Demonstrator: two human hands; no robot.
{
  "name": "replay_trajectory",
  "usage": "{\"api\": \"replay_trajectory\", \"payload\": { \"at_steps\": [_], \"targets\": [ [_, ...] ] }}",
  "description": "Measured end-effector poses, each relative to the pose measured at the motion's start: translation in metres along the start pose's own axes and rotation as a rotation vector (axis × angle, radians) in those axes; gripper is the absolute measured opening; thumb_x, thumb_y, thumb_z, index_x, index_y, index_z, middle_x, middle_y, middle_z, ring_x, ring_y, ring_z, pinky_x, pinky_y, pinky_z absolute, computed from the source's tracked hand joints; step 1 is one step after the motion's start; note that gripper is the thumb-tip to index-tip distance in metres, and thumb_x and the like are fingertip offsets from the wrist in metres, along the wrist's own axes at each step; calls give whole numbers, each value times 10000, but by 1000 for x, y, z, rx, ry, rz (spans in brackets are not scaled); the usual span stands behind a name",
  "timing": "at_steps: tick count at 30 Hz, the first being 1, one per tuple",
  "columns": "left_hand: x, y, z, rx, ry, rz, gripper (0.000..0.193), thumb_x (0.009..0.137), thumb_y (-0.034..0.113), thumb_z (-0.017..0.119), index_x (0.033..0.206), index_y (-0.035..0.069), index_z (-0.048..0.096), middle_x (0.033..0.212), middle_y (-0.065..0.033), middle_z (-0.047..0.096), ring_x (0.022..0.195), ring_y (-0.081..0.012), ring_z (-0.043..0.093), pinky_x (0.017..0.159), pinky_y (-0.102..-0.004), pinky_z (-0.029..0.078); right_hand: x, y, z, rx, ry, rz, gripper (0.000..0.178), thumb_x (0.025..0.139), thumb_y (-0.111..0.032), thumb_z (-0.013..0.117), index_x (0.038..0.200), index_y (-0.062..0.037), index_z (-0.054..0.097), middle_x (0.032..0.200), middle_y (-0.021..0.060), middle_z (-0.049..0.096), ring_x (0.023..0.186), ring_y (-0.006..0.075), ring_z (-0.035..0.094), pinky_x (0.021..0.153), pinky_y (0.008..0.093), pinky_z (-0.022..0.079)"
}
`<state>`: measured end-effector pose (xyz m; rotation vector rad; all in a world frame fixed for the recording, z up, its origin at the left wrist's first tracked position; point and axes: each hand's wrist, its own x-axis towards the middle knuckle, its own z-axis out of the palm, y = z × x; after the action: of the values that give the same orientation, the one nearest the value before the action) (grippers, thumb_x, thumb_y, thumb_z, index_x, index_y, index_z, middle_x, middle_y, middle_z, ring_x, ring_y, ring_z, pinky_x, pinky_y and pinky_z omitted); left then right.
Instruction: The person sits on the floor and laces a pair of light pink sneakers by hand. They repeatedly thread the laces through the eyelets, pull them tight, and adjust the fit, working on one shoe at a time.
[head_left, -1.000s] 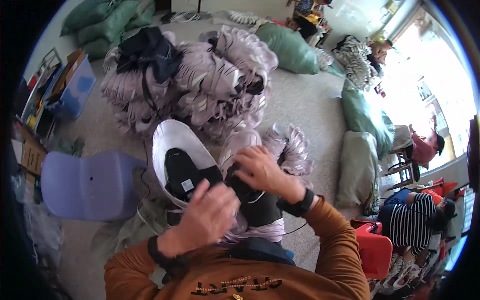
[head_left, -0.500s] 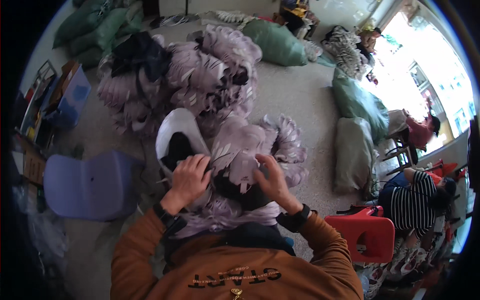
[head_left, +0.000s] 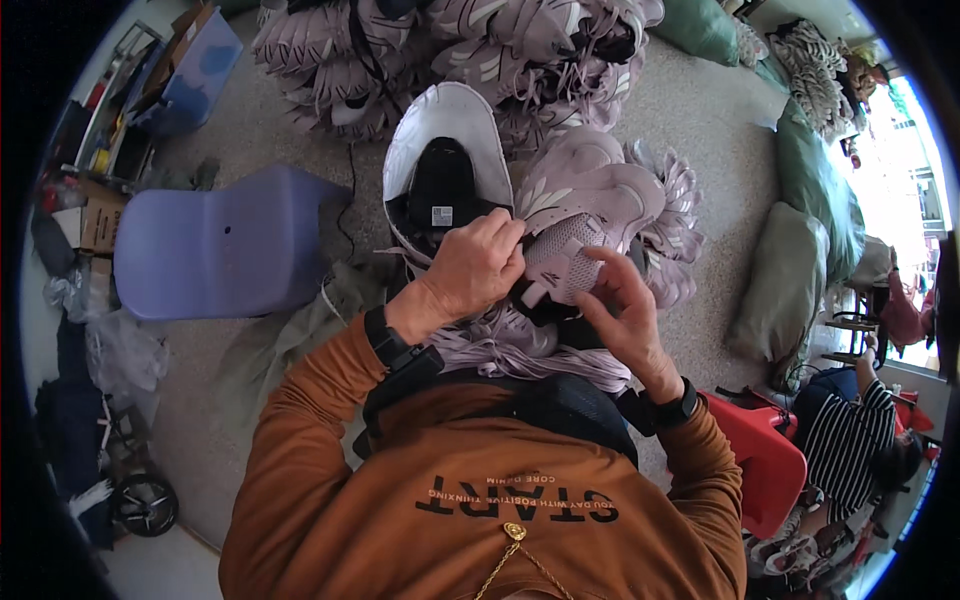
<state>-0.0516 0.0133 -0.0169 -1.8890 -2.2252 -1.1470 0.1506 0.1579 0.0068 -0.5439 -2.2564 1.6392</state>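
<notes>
A pale mauve shoe upper (head_left: 582,190) with a mesh tongue (head_left: 566,262) lies over my lap. My left hand (head_left: 474,266) is closed, its fingertips pinching at the left edge of this upper; the exact grip is hidden behind the fingers. My right hand (head_left: 630,318) is beside the tongue, thumb and fingers curved and apart, with nothing visible between them. Left of the mauve upper stands another upper (head_left: 486,122), its white lining and black inside showing, with a small white label (head_left: 442,216). Mauve laces (head_left: 490,350) hang below my hands.
Bundled mauve uppers (head_left: 530,60) are heaped ahead, with another fanned bundle (head_left: 676,225) at the right. A purple chair (head_left: 220,245) stands left, a red stool (head_left: 755,465) right. Filled sacks (head_left: 785,285) lie farther right, near a person in a striped top (head_left: 850,435).
My view has tilted down and shifted left, so things sit farther right in it. My left hand has closed at the upper's edge, while my right hand stays by the tongue.
</notes>
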Motion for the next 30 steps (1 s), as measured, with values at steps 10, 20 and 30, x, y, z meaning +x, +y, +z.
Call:
{"api": "replay_trajectory", "payload": {
  "at_steps": [10, 20, 30],
  "targets": [
    [13, 25, -24, -104, -84, 116, 611, 791, 214, 777, 1312, -3, 541, 1282, -156, 559, 1210, -347, 545, 1060, -485, 411, -6, 13, -32, -42, 173, 40, 428, 886, -44, 729, 1275, 7, 555, 799, -15, 580, 715, 55, 546, 640, 220, 466],
    [37, 18, 3, 178, -356, 494, 421, 879, 114, 548, 1274, -9, 621, 1476, -133, 513, 1373, -281, 479, 1172, -536, 310, -15, 23, -4, -501, 175, -66, 740, 792, -101, 733, 1440, -6, 388, 912, 164, 593, 757, 297, 631, 691, 399, 526],
    [15, 27, 15, 233, -275, 472, 426, 856, 109, 566, 1261, -4, 630, 1451, -132, 535, 1359, -282, 491, 1187, -542, 277, 6, 22, -22, -330, 346, -175, 399, 864, 0, 661, 1251, 3, 562, 919, 104, 615, 793, 198, 620, 657, 312, 513]
  ]
}}
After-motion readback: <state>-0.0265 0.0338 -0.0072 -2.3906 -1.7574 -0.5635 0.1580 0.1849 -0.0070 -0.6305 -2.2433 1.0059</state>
